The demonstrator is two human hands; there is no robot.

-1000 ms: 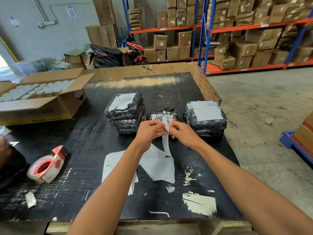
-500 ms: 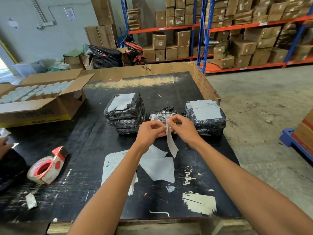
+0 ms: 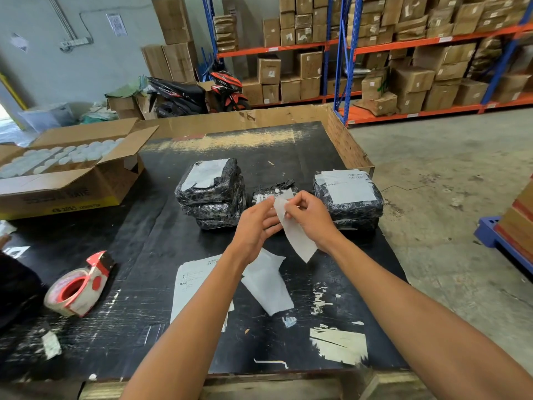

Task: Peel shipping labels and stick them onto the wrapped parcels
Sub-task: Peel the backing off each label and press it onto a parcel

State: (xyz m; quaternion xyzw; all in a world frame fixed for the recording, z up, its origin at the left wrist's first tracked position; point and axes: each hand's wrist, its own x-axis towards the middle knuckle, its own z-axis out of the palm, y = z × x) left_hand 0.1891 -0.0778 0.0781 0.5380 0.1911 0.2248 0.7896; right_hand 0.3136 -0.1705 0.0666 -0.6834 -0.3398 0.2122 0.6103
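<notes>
My left hand [image 3: 256,223] and my right hand [image 3: 310,216] meet just in front of a small black wrapped parcel [image 3: 274,187]. Both pinch the top of a white shipping label [image 3: 295,238], which hangs down and to the right below my right hand. To the left stands a stack of black wrapped parcels [image 3: 213,197] with a label on top. A second labelled stack [image 3: 350,197] stands to the right. On the black table [image 3: 288,145] under my forearms lie a printed label sheet [image 3: 191,281] and a blank backing paper [image 3: 269,290].
A red and white tape dispenser [image 3: 78,287] lies at the left front. An open cardboard box [image 3: 69,180] of white round items sits at the back left. A dark sleeve [image 3: 14,287] shows at the left edge. A blue pallet [image 3: 501,243] stands on the floor to the right.
The white strip no longer reaches the paper on the table. It has come free, and my hands have lifted it slightly up and to the right.
</notes>
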